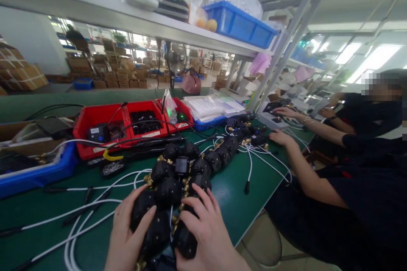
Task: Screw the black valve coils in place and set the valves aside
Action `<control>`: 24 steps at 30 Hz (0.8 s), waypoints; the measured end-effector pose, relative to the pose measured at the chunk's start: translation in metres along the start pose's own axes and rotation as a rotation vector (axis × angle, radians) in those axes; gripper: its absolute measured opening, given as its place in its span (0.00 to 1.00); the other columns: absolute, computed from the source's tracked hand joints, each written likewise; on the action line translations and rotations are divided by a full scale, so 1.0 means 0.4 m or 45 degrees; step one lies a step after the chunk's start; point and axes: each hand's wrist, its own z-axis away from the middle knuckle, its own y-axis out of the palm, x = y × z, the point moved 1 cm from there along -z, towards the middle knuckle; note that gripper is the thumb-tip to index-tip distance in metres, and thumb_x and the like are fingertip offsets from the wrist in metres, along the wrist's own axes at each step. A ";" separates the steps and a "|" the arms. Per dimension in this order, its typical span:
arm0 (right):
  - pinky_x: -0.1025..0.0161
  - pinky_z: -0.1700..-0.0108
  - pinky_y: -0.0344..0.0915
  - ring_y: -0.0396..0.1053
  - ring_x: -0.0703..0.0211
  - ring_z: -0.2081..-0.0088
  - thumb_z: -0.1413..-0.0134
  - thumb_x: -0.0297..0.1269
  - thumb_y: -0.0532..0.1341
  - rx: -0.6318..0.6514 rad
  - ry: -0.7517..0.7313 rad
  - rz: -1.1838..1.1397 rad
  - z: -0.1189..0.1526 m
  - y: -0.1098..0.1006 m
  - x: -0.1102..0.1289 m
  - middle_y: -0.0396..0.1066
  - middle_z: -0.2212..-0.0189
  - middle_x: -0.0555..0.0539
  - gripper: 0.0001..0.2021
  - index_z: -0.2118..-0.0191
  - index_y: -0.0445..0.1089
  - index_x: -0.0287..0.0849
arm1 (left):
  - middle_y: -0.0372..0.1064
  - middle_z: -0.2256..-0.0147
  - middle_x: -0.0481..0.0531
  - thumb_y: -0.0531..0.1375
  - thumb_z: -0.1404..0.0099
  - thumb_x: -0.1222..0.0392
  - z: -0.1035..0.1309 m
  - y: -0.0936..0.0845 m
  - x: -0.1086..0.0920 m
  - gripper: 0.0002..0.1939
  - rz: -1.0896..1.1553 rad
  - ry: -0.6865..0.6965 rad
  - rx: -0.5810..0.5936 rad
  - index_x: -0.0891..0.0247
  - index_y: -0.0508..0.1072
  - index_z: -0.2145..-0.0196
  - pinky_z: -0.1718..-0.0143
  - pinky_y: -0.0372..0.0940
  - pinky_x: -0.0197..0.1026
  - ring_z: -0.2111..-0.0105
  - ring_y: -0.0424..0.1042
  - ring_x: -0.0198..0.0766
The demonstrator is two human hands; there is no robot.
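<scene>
Head view: left hand [127, 233] and right hand [203, 228] both grasp black plugs [168, 190] bunched near the table [241, 203] edge. White cables [89, 216] tangle underneath, so a tug could probably drag plugs off. Red trays [95, 118] far left; a co-worker's hand [281, 137] works far right.

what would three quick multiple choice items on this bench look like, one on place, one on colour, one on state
1. Where is the blue bin?
A. on the upper shelf
B. on the floor
C. on the green mat

2. What colour are the trays behind the black parts?
A. yellow
B. red
C. white

3. How are the left hand and right hand placed?
A. both resting on black parts
B. both in the air
C. both holding pliers

Answers: 1 A, it sits on the shelf overhead. 2 B, their walls are red. 3 A, the fingers lie on the black parts.
</scene>
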 end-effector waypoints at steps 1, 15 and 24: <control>0.41 0.29 0.35 0.44 0.44 0.30 0.59 0.42 0.65 -0.010 0.016 0.015 0.004 -0.004 -0.007 0.65 0.42 0.51 0.21 0.54 0.69 0.53 | 0.72 0.49 0.55 0.59 0.44 0.35 0.003 0.015 -0.007 0.29 -0.009 0.016 -0.019 0.52 0.72 0.50 0.40 0.60 0.63 0.46 0.68 0.57; 0.35 0.34 0.56 0.39 0.38 0.28 0.42 0.44 0.60 -0.299 0.029 0.112 0.091 0.022 -0.076 0.50 0.32 0.44 0.27 0.38 0.60 0.49 | 0.71 0.48 0.58 0.55 0.36 0.40 0.011 0.142 -0.071 0.24 -0.050 0.138 -0.168 0.57 0.69 0.49 0.41 0.58 0.58 0.46 0.66 0.54; 0.33 0.49 0.75 0.63 0.29 0.38 0.45 0.35 0.68 -0.732 0.082 0.529 0.214 0.185 -0.018 0.69 0.43 0.43 0.34 0.34 0.60 0.57 | 0.70 0.47 0.58 0.55 0.35 0.41 0.010 0.148 -0.082 0.24 -0.038 0.137 -0.181 0.58 0.69 0.49 0.41 0.56 0.58 0.46 0.66 0.54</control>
